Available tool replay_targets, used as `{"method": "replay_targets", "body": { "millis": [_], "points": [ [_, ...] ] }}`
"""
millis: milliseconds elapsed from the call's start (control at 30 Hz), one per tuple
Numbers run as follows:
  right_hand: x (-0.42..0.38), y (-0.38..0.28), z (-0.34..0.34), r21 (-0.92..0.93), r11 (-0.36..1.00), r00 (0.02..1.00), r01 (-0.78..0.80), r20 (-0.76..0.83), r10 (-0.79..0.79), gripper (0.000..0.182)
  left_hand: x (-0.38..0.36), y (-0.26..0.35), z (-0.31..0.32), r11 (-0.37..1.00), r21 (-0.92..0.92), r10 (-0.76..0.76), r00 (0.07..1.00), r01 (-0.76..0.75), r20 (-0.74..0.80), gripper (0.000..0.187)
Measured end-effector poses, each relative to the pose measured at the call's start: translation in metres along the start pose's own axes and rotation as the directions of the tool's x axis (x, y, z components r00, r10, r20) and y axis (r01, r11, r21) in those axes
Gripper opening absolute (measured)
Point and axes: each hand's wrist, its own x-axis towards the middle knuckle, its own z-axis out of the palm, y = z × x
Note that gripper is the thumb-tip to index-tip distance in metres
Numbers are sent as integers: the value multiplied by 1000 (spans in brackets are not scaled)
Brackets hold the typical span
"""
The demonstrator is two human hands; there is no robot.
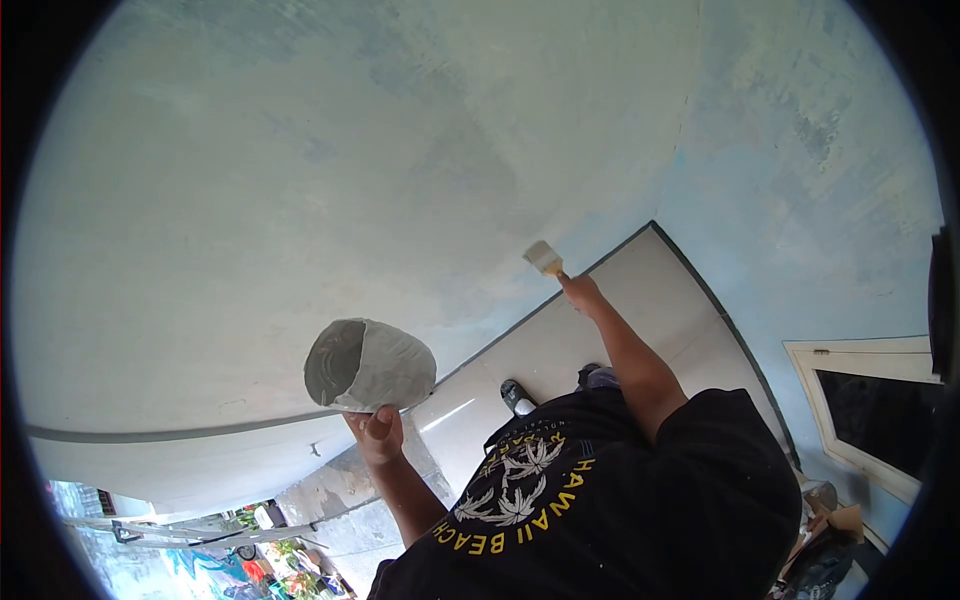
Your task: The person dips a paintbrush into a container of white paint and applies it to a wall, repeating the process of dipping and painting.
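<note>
My left hand (378,440) grips a paint-coated grey bucket (398,365) from below, with the thumb against its side. The bucket is tilted, its mouth facing left in the view, and a dark hollow shows inside. Out to the right, my right hand (582,294) is closed round the handle of a flat paintbrush (543,257). Pale paint covers the wide bristles, which overlap the lower part of the wall (400,200). Patchy greyish-white and light blue paint shows across that wall.
A dark baseboard edges the tiled floor (640,310), where my shoes (517,396) stand. On the right is a cream-framed window (870,390), with a cardboard box (845,522) and other items below. Plants and clutter (285,565) lie at lower left.
</note>
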Motion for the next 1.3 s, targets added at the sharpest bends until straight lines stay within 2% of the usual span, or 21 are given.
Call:
{"method": "replay_targets", "body": {
  "millis": [100,133,200,300,333,400,433,500,533,567,633,733,800,867,933,967,1000,1067,1167,1200,1300],
  "points": [
    [-67,-102,-34,-63,943,942,326,-60,-330,62,-1,1,-5,999,19,-27,1000,27,2,95],
    [-85,-117,-41,-63,944,943,324,-55,-328,62,-1,1,-5,999,18,-39,999,39,3,95],
    [-104,-131,-50,178,876,893,449,-101,-438,60,-3,4,-1,999,21,-41,999,42,-16,96],
    [-101,-118,-44,254,826,864,504,-138,-485,61,-5,2,-2,998,-14,-60,997,59,-49,97],
    [-93,-113,-40,250,830,867,498,-128,-481,61,-6,2,-3,996,-41,-80,995,78,-52,97],
    [-64,-97,-25,48,931,930,361,-88,-356,65,-7,6,-3,994,-18,-108,992,107,-64,98],
    [-40,-80,-12,44,934,933,355,-77,-351,65,-9,8,-4,991,5,-130,989,130,-70,98],
    [11,-41,9,-125,971,974,204,-69,-214,69,-17,11,-5,987,62,-140,987,145,-77,98],
    [20,-30,10,-125,971,975,205,-58,-214,69,-20,11,-3,981,118,-146,987,154,-73,99],
    [26,-21,15,-126,984,991,125,-41,-131,71,-21,11,-6,980,122,-149,985,159,-82,99],
    [14,-16,9,-145,989,999,28,41,-22,71,-28,9,-5,986,41,-154,980,160,-123,97],
    [13,7,15,-60,998,1000,-12,-11,12,68,-40,3,-8,975,92,-188,972,202,-142,95],
    [4,-7,14,-5,1000,1000,24,3,-24,66,-47,2,-9,978,81,-179,974,191,-140,93],
    [-18,-52,0,37,997,997,74,19,-74,64,-51,0,-12,984,62,-158,976,169,-151,92],
    [-63,-106,-24,-6,955,954,296,-47,-296,59,-56,1,-17,982,114,-134,981,150,-138,85],
    [-83,-120,-32,-1,941,940,337,-56,-337,55,-58,3,-20,985,107,-119,981,136,-153,85],
    [-94,-124,-34,-14,934,933,357,-44,-358,55,-61,5,-22,985,107,-122,984,136,-129,82],
    [-118,-112,-39,128,867,876,483,-57,-479,52,-74,13,-21,987,99,-111,982,127,-151,80],
    [-180,-113,-43,325,795,839,512,6,-544,30,-96,24,-36,992,67,-97,987,106,-125,76],
    [-201,-114,-44,381,773,826,507,41,-562,23,-105,27,-42,993,63,-85,982,97,-170,76],
    [-257,-117,-42,411,723,766,555,87,-637,18,-135,37,-56,994,89,-47,980,65,-191,82]
  ]
}}
